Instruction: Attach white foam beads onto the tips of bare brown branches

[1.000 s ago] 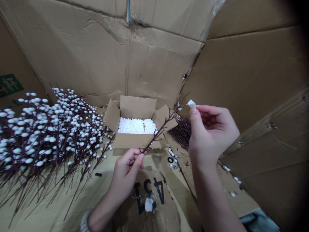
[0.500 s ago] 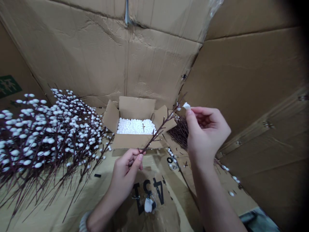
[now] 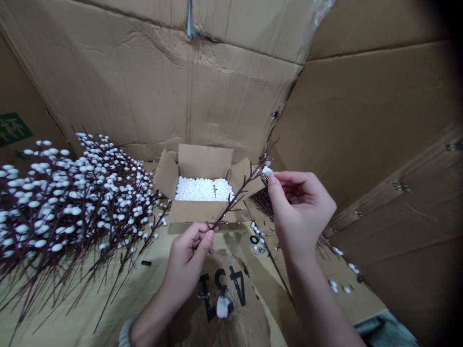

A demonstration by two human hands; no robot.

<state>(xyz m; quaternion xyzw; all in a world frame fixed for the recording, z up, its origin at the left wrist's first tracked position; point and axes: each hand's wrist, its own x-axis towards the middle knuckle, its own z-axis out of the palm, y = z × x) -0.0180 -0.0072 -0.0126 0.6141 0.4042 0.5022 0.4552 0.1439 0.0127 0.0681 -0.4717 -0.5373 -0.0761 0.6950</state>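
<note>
Head view: the left hand closes around the lower end of a thin brown branch, which slants up and right over a small cardboard box of white foam balls. The right hand pinches a white foam bud between thumb and finger, right at the branch's far tip. A heap of budded branches lies left on cardboard sheeting.

A person's left hand grips a bare-tipped artificial willow branch while the right hand pinches 1 white foam bud just beside its upper end. Behind them stands an open carton filled with white foam beads; a heap of budded branches lies left, on flattened cardboard.
</note>
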